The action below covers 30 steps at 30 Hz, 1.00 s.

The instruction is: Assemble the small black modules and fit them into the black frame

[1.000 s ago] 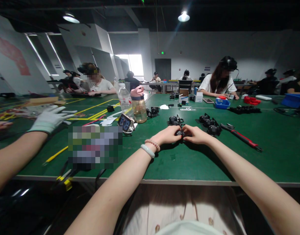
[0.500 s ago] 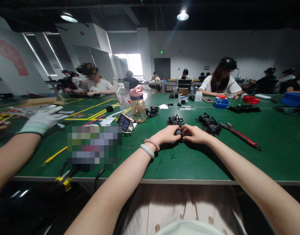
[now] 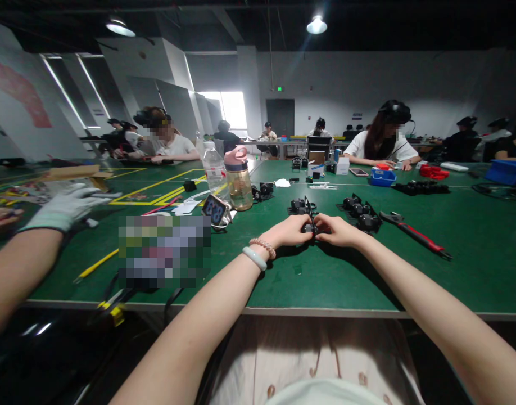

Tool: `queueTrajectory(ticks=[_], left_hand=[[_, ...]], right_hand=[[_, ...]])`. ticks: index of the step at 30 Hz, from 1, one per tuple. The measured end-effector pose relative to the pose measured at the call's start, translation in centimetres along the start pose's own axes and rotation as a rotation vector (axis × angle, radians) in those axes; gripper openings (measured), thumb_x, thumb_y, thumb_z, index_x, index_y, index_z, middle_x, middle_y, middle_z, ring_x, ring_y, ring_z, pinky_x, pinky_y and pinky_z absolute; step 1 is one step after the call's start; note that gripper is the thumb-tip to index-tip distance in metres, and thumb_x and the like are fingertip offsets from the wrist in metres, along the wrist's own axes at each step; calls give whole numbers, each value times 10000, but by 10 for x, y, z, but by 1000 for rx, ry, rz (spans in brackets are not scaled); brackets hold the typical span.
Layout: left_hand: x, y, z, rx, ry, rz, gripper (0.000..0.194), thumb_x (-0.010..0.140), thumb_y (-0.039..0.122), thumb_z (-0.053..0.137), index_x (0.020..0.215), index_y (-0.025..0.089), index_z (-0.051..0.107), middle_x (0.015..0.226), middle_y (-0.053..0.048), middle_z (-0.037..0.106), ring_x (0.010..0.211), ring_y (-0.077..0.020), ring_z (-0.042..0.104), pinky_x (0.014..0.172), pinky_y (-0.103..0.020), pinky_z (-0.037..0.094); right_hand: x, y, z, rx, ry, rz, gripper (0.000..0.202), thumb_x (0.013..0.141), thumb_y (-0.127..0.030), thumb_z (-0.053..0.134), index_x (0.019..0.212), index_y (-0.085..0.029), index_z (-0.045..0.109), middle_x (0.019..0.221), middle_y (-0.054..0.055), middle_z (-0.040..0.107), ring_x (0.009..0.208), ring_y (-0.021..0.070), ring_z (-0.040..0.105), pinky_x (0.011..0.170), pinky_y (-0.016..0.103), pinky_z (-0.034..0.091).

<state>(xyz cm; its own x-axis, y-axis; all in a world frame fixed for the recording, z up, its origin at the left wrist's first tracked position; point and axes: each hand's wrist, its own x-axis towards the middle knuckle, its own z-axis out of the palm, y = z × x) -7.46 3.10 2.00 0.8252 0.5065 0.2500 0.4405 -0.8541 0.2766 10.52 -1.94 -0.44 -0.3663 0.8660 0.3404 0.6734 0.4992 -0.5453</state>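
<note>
Both my hands meet over the green table (image 3: pixel 346 281), with a small black part (image 3: pixel 310 228) between their fingertips. My left hand (image 3: pixel 292 229), with a beaded bracelet and a pale bangle at its wrist, grips the part from the left. From the right, my right hand (image 3: pixel 336 229) pinches the same part, and its fingers hide much of it. Just behind my hands lies a black assembly (image 3: pixel 299 206). More black assemblies (image 3: pixel 361 214) rest to the right, beside an adjustable wrench (image 3: pixel 418 235) with red and black handle.
A co-worker's gloved hand (image 3: pixel 66 208) reaches in from the left. A pink-lidded bottle (image 3: pixel 240 183), a water bottle (image 3: pixel 215 169) and a small clock (image 3: pixel 216 212) stand left of my hands. A blue bin (image 3: pixel 383 178) is farther back. Several people sit beyond.
The co-worker's gloved hand has moved slightly left and down. My hands keep their grip on the black part, almost unmoved; the view has shifted slightly.
</note>
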Motion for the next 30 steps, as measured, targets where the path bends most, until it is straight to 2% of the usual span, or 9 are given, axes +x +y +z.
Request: queueTrajectory(ticks=[10, 30], left_hand=[[0, 1, 0, -1, 12, 8, 247, 694, 310, 480, 874, 144, 511, 803, -38, 574, 684, -139, 519, 600, -232, 385], [-1, 2, 0, -15, 53, 77, 230, 678, 285, 503, 864, 149, 502, 804, -34, 561, 709, -137, 510, 634, -239, 391]], right_hand=[[0, 0, 0, 54, -6, 7, 264, 661, -182, 564, 904, -185, 462, 842, 29, 622, 787, 144, 584, 709, 280, 433], [0, 2, -1, -10, -13, -2, 246, 703, -207, 529, 944, -172, 500, 878, 48, 619, 788, 151, 577, 706, 278, 430]])
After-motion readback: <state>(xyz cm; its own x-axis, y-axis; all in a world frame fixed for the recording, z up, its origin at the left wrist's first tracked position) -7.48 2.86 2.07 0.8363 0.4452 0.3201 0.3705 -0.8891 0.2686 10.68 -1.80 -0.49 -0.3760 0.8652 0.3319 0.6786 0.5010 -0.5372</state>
